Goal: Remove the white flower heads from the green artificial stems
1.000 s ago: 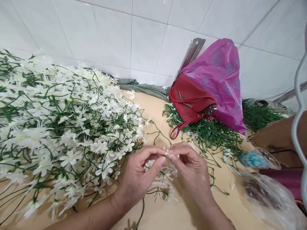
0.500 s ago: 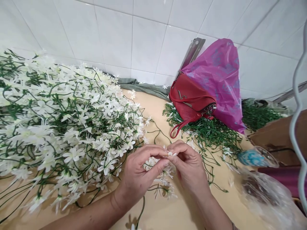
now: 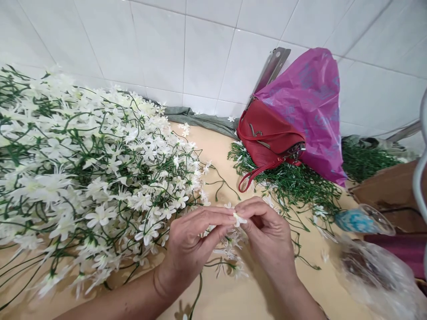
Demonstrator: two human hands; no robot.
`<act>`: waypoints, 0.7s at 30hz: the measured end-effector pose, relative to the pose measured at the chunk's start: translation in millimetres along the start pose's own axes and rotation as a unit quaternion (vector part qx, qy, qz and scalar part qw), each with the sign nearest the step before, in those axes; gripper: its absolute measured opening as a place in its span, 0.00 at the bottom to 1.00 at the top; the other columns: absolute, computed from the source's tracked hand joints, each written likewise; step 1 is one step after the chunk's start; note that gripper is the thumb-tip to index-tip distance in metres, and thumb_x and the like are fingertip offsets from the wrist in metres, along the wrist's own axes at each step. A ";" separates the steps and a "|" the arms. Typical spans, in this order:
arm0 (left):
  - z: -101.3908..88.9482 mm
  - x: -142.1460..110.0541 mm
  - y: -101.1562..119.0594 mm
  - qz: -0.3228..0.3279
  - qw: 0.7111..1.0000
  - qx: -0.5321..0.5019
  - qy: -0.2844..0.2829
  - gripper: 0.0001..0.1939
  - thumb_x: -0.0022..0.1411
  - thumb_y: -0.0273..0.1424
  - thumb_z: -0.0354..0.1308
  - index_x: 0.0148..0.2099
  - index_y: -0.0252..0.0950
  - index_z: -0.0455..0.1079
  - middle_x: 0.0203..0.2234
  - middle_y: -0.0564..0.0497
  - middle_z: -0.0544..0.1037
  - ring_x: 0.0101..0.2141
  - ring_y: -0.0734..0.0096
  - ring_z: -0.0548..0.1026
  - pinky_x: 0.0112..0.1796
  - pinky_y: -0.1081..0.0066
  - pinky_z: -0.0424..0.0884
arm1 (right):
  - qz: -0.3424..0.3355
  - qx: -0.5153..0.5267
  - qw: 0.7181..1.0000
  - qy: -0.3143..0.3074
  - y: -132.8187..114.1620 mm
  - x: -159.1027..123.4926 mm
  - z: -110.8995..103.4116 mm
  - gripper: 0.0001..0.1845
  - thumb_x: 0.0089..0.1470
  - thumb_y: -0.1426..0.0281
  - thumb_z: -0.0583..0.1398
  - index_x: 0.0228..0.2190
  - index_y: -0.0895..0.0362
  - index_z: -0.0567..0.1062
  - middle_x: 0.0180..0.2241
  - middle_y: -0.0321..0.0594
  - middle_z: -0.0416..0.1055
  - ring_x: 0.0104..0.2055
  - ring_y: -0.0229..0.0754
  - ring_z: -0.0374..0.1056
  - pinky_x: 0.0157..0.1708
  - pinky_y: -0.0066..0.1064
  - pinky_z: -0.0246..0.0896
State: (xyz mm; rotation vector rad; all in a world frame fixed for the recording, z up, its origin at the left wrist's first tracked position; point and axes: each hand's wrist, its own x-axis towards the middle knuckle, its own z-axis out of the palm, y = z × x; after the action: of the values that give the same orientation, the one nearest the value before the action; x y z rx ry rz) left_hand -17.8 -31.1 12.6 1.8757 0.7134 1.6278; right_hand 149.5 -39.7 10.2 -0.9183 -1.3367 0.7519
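A small white artificial flower (image 3: 239,219) is pinched between my two hands, above the middle of the table. My left hand (image 3: 193,242) grips it from the left with thumb and fingertips together. From the other side, my right hand (image 3: 267,233) closes its thumb and index finger on the same flower. Loose white petals and a green stem (image 3: 220,264) lie on the table just beneath. To the left of my hands rises a big pile of white artificial flowers (image 3: 103,178) on green stems.
Behind my hands, a red handbag (image 3: 273,133) rests on bare green stems (image 3: 300,186), beside a purple plastic bag (image 3: 316,98). At right are a blue-patterned cup (image 3: 360,220), a clear plastic bag (image 3: 373,271) and a cardboard box (image 3: 387,186). A tiled wall (image 3: 207,58) stands behind.
The small white flower has turned between my fingertips, and its petals now show more fully. My hands remain together in nearly the same place. The view has shifted slightly.
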 end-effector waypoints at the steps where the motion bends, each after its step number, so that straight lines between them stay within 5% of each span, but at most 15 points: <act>1: 0.8 -0.8 -0.8 -0.005 1.000 -0.004 0.003 0.09 0.65 0.20 0.65 0.43 0.38 0.80 0.37 0.50 0.87 0.41 0.70 0.86 0.46 0.72 0.81 | 0.005 -0.002 1.000 0.003 -0.3 0.2 1.0 0.06 0.56 0.75 0.69 0.31 0.50 0.82 0.31 0.37 0.76 0.35 0.42 0.73 0.35 0.31 0.69; 8: -1.0 -3.1 -4.1 -0.069 0.998 -0.004 0.006 0.08 0.68 0.22 0.62 0.46 0.40 0.78 0.44 0.49 0.85 0.47 0.68 0.82 0.53 0.66 0.77 | 0.019 -0.008 1.000 0.010 -4.8 3.3 3.0 0.04 0.58 0.73 0.68 0.31 0.52 0.80 0.38 0.40 0.79 0.44 0.43 0.75 0.45 0.35 0.70; 13: -15.2 10.3 5.7 -0.115 0.993 0.028 0.009 0.08 0.71 0.24 0.58 0.47 0.39 0.76 0.46 0.47 0.82 0.49 0.65 0.80 0.51 0.65 0.76 | 0.055 -0.025 0.998 0.034 3.1 6.7 -5.7 0.05 0.58 0.69 0.69 0.33 0.53 0.78 0.37 0.39 0.79 0.40 0.42 0.75 0.42 0.34 0.70; 19: -41.5 20.3 9.7 -0.030 0.956 0.140 -0.256 0.14 0.69 0.20 0.54 0.47 0.40 0.79 0.46 0.47 0.83 0.45 0.65 0.82 0.47 0.69 0.76 | 0.054 -0.026 0.996 0.070 15.4 13.2 -19.1 0.09 0.56 0.66 0.70 0.33 0.53 0.76 0.33 0.35 0.75 0.35 0.40 0.72 0.39 0.34 0.67; 21: -48.2 13.3 10.3 -0.039 0.954 0.140 -0.264 0.13 0.67 0.21 0.57 0.46 0.41 0.79 0.45 0.47 0.83 0.43 0.64 0.82 0.45 0.70 0.77 | 0.056 -0.023 0.996 0.071 16.8 14.2 -21.1 0.09 0.55 0.66 0.70 0.33 0.53 0.75 0.32 0.34 0.75 0.34 0.40 0.71 0.38 0.33 0.66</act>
State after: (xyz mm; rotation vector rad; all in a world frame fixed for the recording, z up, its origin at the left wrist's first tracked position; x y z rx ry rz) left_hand -63.6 -26.0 34.7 2.3146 0.7928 0.9369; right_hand 172.9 -22.0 2.0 -1.0705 -1.1881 0.7303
